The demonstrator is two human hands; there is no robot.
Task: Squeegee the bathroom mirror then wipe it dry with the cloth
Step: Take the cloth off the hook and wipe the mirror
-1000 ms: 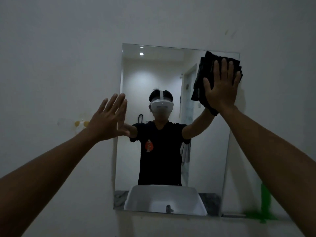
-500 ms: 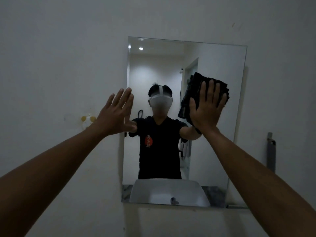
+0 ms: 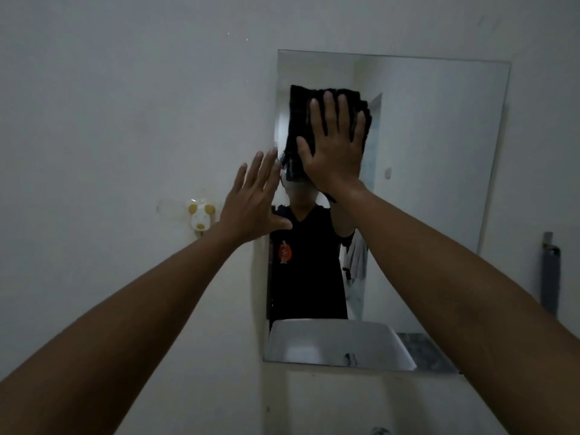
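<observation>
A frameless rectangular mirror (image 3: 439, 158) hangs on the pale wall. My right hand (image 3: 334, 146) lies flat over a folded black cloth (image 3: 298, 120), holding it against the upper left part of the glass. My left hand (image 3: 254, 202) is spread open with fingers apart, at the mirror's left edge, holding nothing. The glass reflects a person in a black shirt, with the head hidden behind the cloth. A grey squeegee (image 3: 550, 274) hangs on the wall to the right of the mirror.
A small white and yellow hook (image 3: 200, 218) is fixed to the wall left of the mirror. A white basin (image 3: 339, 343) shows as a reflection at the mirror's bottom edge. A tap top (image 3: 379, 431) peeks in at the bottom.
My right hand has slid the cloth from the mirror's upper right corner down and across to its upper left. My left hand stays at the left edge.
</observation>
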